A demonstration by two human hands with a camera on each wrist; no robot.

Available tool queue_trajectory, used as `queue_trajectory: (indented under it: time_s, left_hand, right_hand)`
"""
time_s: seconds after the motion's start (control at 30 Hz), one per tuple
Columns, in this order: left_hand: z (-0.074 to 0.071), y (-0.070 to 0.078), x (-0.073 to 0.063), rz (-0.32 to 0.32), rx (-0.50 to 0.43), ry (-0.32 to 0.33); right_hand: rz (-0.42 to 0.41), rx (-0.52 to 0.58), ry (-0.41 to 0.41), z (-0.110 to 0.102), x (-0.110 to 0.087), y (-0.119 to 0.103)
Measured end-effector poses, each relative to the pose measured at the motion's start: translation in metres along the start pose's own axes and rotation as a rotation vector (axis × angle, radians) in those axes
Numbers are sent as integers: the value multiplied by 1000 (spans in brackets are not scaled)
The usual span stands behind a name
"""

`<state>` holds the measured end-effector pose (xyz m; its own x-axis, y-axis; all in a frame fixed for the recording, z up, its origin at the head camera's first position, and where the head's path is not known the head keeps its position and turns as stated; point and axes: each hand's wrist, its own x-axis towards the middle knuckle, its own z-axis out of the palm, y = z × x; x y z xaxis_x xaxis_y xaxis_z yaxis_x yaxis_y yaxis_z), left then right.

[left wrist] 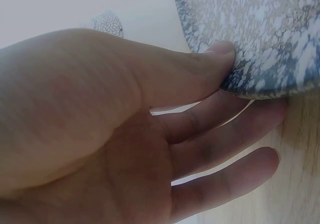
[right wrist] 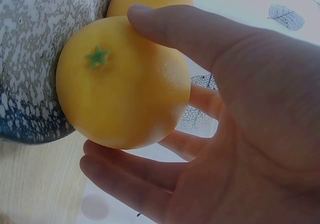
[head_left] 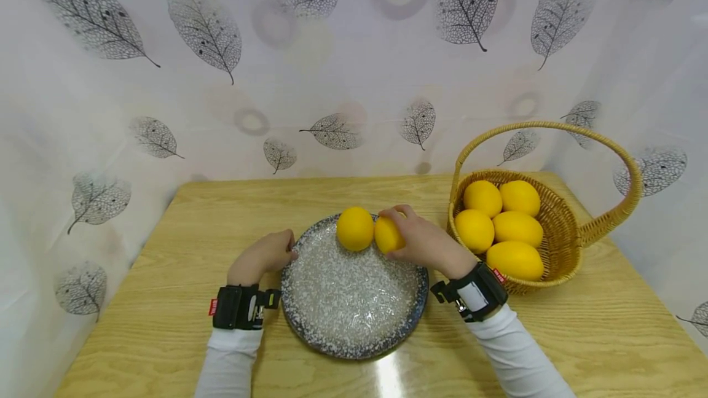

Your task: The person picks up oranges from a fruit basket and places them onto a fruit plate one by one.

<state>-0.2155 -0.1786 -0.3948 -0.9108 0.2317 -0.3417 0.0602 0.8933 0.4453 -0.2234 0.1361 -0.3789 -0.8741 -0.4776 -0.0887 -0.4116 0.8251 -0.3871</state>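
Observation:
A speckled grey plate [head_left: 354, 306] with a dark rim lies on the table. At its left edge my left hand [head_left: 264, 258] pinches the rim, thumb on top and fingers under it in the left wrist view. My right hand [head_left: 427, 245] holds a yellow-orange toy orange [right wrist: 120, 88] over the far right part of the plate. The thumb lies along one side of this orange and the fingers curl round the other; a green star-shaped stem mark shows on it. Just left of it, a second orange [head_left: 355, 228] sits near the plate's far rim.
A wicker basket [head_left: 561, 235] with a tall arched handle [head_left: 544, 124] stands at the right, holding several yellow fruits [head_left: 517, 229], some round, some oval. Wooden tabletop [head_left: 243, 201] surrounds the plate. A leaf-patterned curtain [head_left: 343, 66] hangs behind the table.

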Motion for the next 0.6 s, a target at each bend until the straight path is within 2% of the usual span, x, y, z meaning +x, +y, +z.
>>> queue_trajectory:
  time_s: [0.33, 0.6]
  left_hand:
    - [0, 0, 1, -7, 7, -1]
    - [0, -1, 1, 3, 9, -4]
  right_hand:
    - [22, 15, -19, -2, 1, -2]
    - [4, 5, -4, -6, -2, -2]
